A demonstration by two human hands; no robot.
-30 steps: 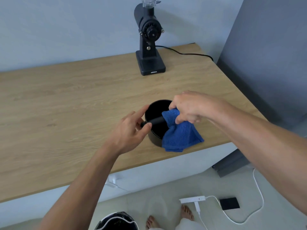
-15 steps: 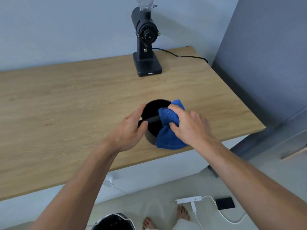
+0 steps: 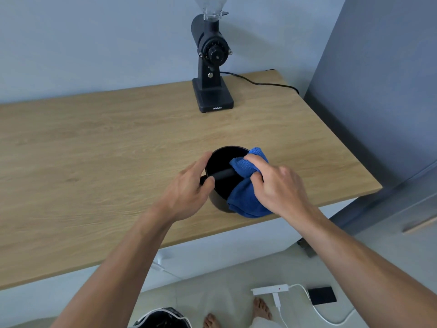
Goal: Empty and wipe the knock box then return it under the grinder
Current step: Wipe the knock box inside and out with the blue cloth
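Observation:
A round black knock box [image 3: 221,162] with a bar across its mouth stands upright near the front edge of the wooden counter [image 3: 94,147]. My left hand [image 3: 189,189] grips its left rim and the end of the bar. My right hand [image 3: 276,188] presses a blue cloth [image 3: 246,200] over the right rim, with part of the cloth inside the box and part hanging down its outer wall. The black coffee grinder [image 3: 212,67] stands at the back of the counter, against the wall, well beyond the box.
The grinder's black cable [image 3: 260,83] runs right along the counter's back edge. A grey cabinet [image 3: 378,91] rises at the right. On the floor lie a white power strip [image 3: 269,290], a black device [image 3: 321,295] and a lined bin [image 3: 163,319] under the counter's front edge.
My right hand has swung from reaching across the box to pressing the cloth down over its right rim. The left hand kept its grip on the box.

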